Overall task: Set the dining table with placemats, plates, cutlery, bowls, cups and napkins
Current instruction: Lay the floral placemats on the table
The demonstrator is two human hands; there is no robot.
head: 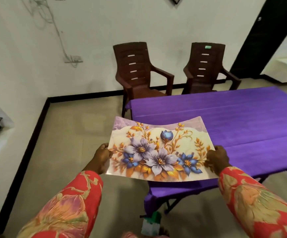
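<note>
Holding a floral placemat (160,149) by its two short edges, I have my left hand (100,159) curled round the left side, thumb on top of the printed face, and my right hand (216,158) curled round the right side in the same way. Both hands grip the mat firmly and stand well apart, one at each end. My sleeves (67,205) are bright red with a large pale flower pattern.

The placemat is in the air, not lying flat. It sags a little in the middle, and its far edge curves upward. It shows lilac and blue blossoms with golden leaves on a cream ground, with a lavender band along the far edge.

The mat hangs over the near left corner of the dining table (242,117), which is covered by a purple cloth with fold creases running across it. I cannot tell whether the mat's far edge touches the cloth.

Beyond the table, two dark brown plastic armchairs (139,73) stand side by side against a white wall. The floor is beige tile with a black skirting line. Low on the floor near the table leg sits a small green and white object, too blurred to identify
</note>
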